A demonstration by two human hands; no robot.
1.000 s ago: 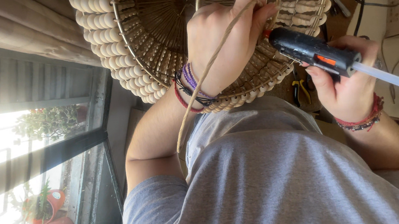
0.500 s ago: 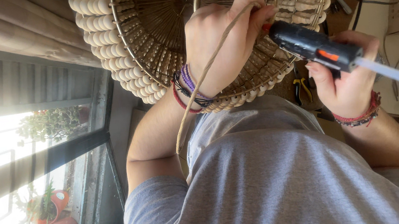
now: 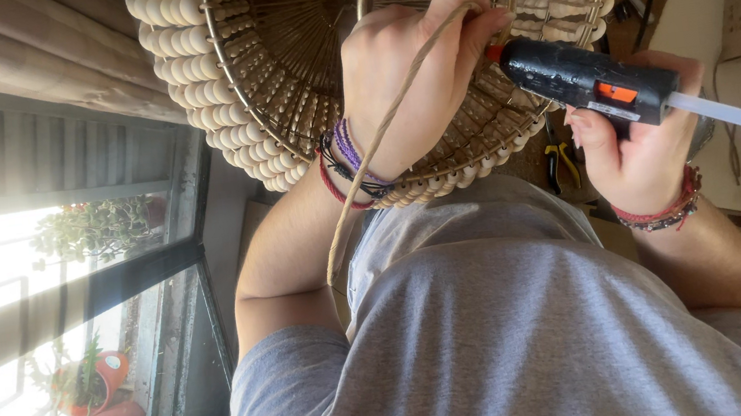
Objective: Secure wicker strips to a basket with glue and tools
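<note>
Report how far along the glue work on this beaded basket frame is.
Done: the beaded basket already has full rows of wooden beads on its wire ribs. In hand: the left hand pinches a tan cord at the inner ring while the right hand aims a black glue gun there. Left: the cord's long tail hangs loose.

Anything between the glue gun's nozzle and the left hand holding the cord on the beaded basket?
No. In the head view the glue gun, held in the right hand, has its orange tip right against the left hand's fingers pinching the cord.
</note>
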